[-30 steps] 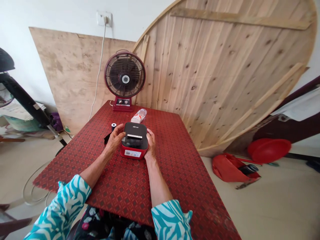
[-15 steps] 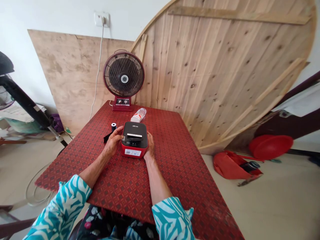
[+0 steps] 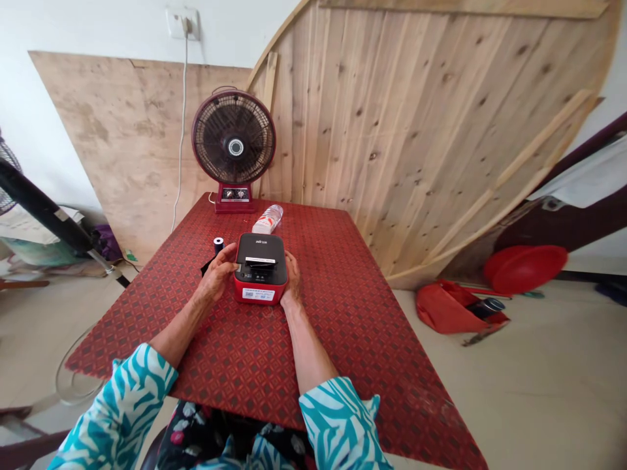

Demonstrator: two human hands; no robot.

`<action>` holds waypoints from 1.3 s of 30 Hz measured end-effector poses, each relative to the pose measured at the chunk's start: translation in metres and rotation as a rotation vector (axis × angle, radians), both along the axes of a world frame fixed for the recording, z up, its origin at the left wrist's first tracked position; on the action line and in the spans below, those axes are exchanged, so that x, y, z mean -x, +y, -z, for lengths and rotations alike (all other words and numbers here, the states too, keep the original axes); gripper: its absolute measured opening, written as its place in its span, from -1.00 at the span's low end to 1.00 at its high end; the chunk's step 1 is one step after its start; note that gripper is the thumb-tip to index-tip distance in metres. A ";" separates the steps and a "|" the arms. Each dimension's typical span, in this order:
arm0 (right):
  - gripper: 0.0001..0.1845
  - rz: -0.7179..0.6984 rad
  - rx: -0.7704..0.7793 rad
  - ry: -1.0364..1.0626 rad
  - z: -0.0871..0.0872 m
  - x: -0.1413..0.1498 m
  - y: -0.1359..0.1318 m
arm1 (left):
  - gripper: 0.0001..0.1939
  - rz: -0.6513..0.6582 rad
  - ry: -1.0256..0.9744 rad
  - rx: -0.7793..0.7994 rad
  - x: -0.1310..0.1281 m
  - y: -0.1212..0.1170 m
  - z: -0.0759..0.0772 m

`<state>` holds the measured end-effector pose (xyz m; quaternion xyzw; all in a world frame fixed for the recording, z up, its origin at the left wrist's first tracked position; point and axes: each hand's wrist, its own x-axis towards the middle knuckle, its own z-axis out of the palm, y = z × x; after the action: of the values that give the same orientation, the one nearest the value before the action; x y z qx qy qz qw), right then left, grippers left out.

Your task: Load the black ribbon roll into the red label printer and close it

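Observation:
A boxy receipt printer (image 3: 260, 250), black on top and red around its sides, rests on the table between my two hands. A white strip lies across the slot in its lid, and a white label is stuck on the side facing me. My left hand (image 3: 219, 271) holds its left side, thumb on the top near the corner. On the opposite side, my right hand (image 3: 290, 279) is wrapped around the edge, its fingers partly hidden. Just past my left hand stands a small dark roll with a white end (image 3: 218, 245), beside a black piece partly covered by that hand.
A clear plastic bottle (image 3: 268, 219) lies behind the printer. At the table's back stands a dark red fan (image 3: 234, 147). The patterned red table (image 3: 343, 313) meets wooden boards (image 3: 392, 130). On the floor to the right are a red bag (image 3: 438, 307) and red basin (image 3: 526, 267).
The camera view has tilted down and shifted slightly, so the surroundings sit a little higher in the picture. Both hands stay on the printer, with no clear movement of it on the table.

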<state>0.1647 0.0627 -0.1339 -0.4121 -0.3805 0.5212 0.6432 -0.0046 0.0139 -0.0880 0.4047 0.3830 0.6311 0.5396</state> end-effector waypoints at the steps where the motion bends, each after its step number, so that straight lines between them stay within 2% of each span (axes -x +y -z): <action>1: -0.50 0.010 0.014 0.012 -0.001 0.000 -0.001 | -0.35 0.006 -0.003 -0.003 0.001 0.000 0.000; 6: -0.52 0.019 0.061 0.088 -0.005 0.001 -0.003 | -0.33 0.022 -0.046 -0.036 0.002 0.001 0.003; 13: -0.48 0.024 0.021 0.015 -0.001 0.000 -0.001 | -0.35 0.008 -0.049 -0.017 0.004 0.003 0.008; 21: -0.47 -0.012 0.032 0.059 0.003 0.002 0.002 | -0.38 0.062 0.056 0.004 0.004 0.000 -0.006; 24: -0.48 -0.011 0.010 0.040 0.005 0.002 0.005 | -0.43 0.034 0.272 -0.037 0.008 -0.002 -0.019; 28: -0.51 -0.015 -0.032 0.017 0.008 0.003 0.007 | -0.67 0.016 0.806 -0.254 0.006 0.009 -0.049; 31: -0.53 -0.005 -0.057 0.034 0.007 0.004 0.008 | -0.67 0.171 1.239 -0.300 -0.008 0.032 -0.071; 34: -0.55 0.011 -0.062 0.034 0.006 0.006 0.008 | -0.68 0.419 1.675 -0.237 -0.025 0.057 -0.083; 37: -0.57 0.010 -0.073 0.033 0.005 0.007 0.008 | -0.73 0.608 1.879 -0.192 -0.035 0.073 -0.086; 39: -0.59 0.009 -0.081 0.040 0.003 0.008 0.008 | -0.74 0.646 1.908 -0.183 -0.038 0.078 -0.087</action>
<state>0.1569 0.0707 -0.1374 -0.3770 -0.3867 0.5105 0.6691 0.0335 0.0922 -0.0014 0.8644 0.4767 -0.1054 0.1201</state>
